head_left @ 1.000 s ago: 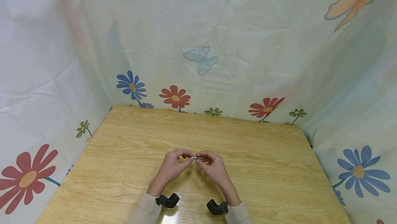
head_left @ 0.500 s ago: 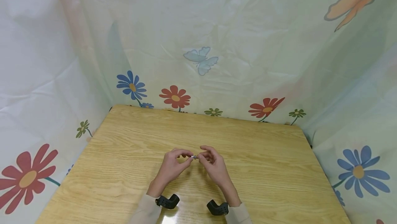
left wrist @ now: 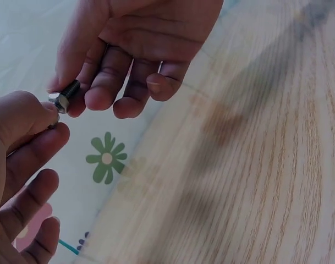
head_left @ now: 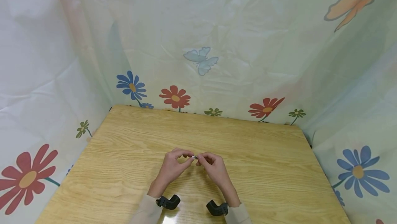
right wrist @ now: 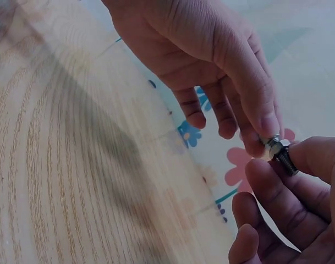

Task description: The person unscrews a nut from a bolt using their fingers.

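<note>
Both hands meet over the wooden table (head_left: 254,155), around a small metal bolt (head_left: 194,157). The left hand (head_left: 171,165) pinches one end of it between thumb and index finger. Thumb and fingers of the right hand (head_left: 214,167) close on the other end. In the left wrist view, a shiny hex nut (left wrist: 59,101) sits on the bolt between the two sets of fingertips, and dark thread (left wrist: 72,89) runs toward the right hand. The right wrist view shows the same nut (right wrist: 275,148) by the left fingertips. The end in the left hand is mostly hidden.
A pale curtain (head_left: 248,44) printed with flowers and butterflies hangs around the table's back and sides. Black wrist devices are strapped on the left wrist (head_left: 168,202) and right wrist (head_left: 217,208), over light sleeves.
The right index finger lifted away from the bolt half a second ago and is now back down against the thumb. The left hand stays nearly still, holding the bolt.
</note>
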`<state>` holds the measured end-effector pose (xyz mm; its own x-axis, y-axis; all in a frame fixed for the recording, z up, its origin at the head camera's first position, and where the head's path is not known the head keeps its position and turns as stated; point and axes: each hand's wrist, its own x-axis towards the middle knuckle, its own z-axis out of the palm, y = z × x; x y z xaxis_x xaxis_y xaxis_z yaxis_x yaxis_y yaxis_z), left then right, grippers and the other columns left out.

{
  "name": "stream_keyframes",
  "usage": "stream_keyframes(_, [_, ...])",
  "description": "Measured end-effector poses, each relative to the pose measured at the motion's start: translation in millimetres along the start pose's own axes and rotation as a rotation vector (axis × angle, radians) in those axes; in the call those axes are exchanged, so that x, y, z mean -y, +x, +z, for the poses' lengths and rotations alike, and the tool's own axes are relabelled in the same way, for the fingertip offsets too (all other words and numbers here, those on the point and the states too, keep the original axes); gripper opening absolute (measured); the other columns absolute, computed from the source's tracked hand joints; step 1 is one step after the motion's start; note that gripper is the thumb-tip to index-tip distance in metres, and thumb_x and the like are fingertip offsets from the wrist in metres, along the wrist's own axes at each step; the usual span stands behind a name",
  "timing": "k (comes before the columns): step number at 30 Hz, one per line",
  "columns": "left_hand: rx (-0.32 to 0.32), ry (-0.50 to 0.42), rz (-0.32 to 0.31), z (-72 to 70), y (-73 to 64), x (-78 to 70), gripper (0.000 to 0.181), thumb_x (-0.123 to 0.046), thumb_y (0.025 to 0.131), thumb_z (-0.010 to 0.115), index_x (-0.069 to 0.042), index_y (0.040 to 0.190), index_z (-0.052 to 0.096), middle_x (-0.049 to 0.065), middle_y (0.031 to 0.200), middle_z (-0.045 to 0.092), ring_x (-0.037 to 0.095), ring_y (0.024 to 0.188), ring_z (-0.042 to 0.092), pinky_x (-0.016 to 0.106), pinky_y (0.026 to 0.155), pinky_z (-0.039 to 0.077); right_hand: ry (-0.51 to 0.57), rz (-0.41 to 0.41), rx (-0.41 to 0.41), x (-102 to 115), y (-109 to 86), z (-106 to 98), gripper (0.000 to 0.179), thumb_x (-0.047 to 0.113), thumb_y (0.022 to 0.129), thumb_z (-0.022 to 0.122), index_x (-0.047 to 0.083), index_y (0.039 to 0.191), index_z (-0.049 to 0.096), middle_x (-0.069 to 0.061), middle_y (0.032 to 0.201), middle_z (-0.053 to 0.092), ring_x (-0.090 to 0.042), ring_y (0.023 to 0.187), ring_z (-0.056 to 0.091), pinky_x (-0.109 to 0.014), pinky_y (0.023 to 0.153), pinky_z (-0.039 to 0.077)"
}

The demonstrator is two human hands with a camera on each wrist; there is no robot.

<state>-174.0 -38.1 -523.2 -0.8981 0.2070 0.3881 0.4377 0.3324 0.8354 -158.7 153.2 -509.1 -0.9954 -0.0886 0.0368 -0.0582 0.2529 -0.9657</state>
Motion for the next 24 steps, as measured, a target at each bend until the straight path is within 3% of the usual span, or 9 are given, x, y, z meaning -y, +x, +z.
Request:
stream_keyframes(6, [0.008,0.004,-0.045,0.5,-0.4,1.1,0.011,-0.018,0.091,0.08,-0.022,0.102,0.081,-0.013,0.098,0.076,0.01,0.099,0.068,0.052,0.088,0.055,-0.008,-0.021,0.009,-0.1,-0.5,-0.2,0.016,0.02,0.098,0.071,0.007,0.106,0.077,-0.013,0.097,0.076,-0.03,0.088,0.071,-0.028,0.065,0.053])
stream_keyframes(13, [0.008,0.028,-0.037,0.2,-0.9,2.8,0.011,-0.017,0.092,0.079,-0.016,0.102,0.081,-0.009,0.096,0.076,0.013,0.095,0.069,0.051,0.085,0.055,0.021,-0.044,0.036,-0.5,-0.3,-0.5,0.017,0.01,0.096,0.073,0.007,0.113,0.074,-0.013,0.112,0.072,-0.02,0.096,0.069,-0.024,0.076,0.056])
stream_keyframes(16, [-0.003,0.037,-0.033,0.1,-0.2,3.2,0.011,-0.017,0.091,0.08,-0.014,0.102,0.082,-0.008,0.095,0.076,0.015,0.094,0.069,0.05,0.083,0.056,0.027,-0.064,0.037,-0.9,0.5,-0.4,0.021,0.008,0.097,0.071,0.005,0.118,0.071,-0.013,0.116,0.071,-0.022,0.099,0.068,-0.023,0.078,0.057])
stream_keyframes(20, [-0.015,0.025,-0.03,-0.3,0.7,3.2,0.011,-0.016,0.091,0.08,-0.013,0.102,0.082,-0.008,0.095,0.076,0.02,0.093,0.07,0.049,0.082,0.056,0.022,-0.066,0.005,-2.0,1.6,-0.3,0.024,0.012,0.1,0.068,0.002,0.122,0.069,-0.013,0.114,0.071,-0.032,0.099,0.069,-0.026,0.078,0.058])
stream_keyframes(24, [-0.016,0.005,-0.039,-1.0,1.3,2.7,0.01,-0.017,0.092,0.08,-0.017,0.102,0.082,-0.01,0.095,0.076,0.023,0.093,0.07,0.05,0.082,0.055,-0.002,-0.019,-0.011,-3.0,1.5,-0.9,0.023,0.021,0.103,0.064,0.001,0.109,0.074,-0.014,0.1,0.074,-0.034,0.09,0.069,-0.027,0.07,0.054])
